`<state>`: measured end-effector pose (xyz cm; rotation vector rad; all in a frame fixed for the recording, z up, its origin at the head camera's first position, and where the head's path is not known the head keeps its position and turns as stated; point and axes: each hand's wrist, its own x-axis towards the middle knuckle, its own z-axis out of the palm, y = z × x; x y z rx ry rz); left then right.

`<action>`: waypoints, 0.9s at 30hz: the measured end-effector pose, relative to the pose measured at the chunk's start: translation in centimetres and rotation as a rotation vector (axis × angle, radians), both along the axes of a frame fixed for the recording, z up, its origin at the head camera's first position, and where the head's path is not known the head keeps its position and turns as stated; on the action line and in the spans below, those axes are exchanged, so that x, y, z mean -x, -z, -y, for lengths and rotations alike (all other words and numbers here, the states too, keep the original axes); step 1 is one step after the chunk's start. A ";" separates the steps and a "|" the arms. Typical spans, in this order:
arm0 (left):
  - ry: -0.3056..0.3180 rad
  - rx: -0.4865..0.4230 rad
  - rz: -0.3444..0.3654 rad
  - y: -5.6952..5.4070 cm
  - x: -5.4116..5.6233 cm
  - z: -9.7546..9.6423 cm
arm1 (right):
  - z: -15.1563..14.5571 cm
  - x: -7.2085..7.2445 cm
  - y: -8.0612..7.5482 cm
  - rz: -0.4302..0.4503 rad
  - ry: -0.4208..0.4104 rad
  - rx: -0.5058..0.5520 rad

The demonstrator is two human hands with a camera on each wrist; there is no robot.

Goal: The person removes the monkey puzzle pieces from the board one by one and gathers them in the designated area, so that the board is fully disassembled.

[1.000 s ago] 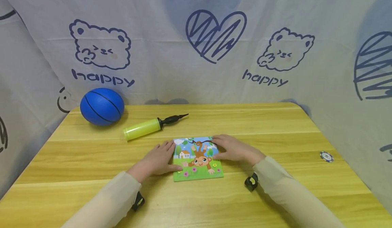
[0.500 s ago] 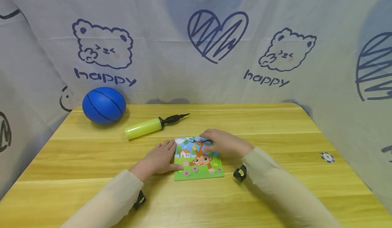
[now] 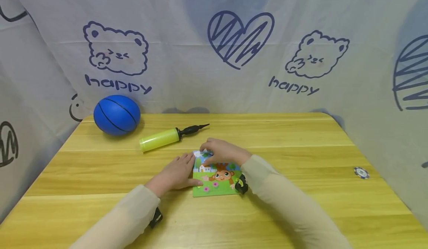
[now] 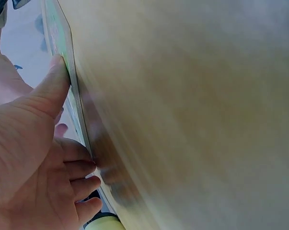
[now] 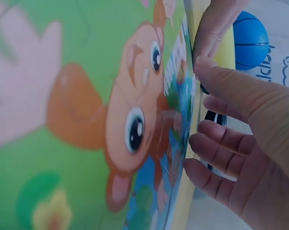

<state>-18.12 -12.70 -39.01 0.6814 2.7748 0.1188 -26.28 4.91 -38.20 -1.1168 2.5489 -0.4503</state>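
Observation:
A small square jigsaw puzzle [image 3: 217,187] with a monkey picture lies flat on the table, and faint curved seams cross its face in the right wrist view. My left hand [image 3: 175,174] rests at its left side, thumb on the face near the lower left and fingers along the edge. In the left wrist view, those fingers [image 4: 86,184] lie loosely bent beside the board. My right hand [image 3: 224,152] reaches over the puzzle's far part, hiding some of the picture. Its fingers [image 5: 225,153] are loosely curved by the far edge, with the thumb close to the left hand.
A yellow-green hand pump [image 3: 160,139] with a black nozzle lies behind the puzzle, left of centre. A blue ball [image 3: 117,115] sits at the table's back left corner. Far to the right is a poker chip [image 3: 362,172]. A printed cloth [image 3: 187,67] hangs behind the table [image 3: 301,204].
My right hand has slid left along the puzzle's far edge, from its right corner toward the left corner. The left hand keeps its place. The head view has shifted slightly.

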 end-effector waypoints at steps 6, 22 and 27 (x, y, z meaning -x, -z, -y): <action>0.000 0.015 0.001 0.2 0.2 -0.1 | 0.8 0.2 0.5 0.016 0.001 -0.033; -0.006 0.016 0.007 0.1 0.2 -0.2 | 1.1 0.1 0.7 0.058 0.021 -0.045; -0.013 0.021 0.007 0.0 0.1 -0.2 | 0.9 0.2 1.0 0.066 0.029 -0.015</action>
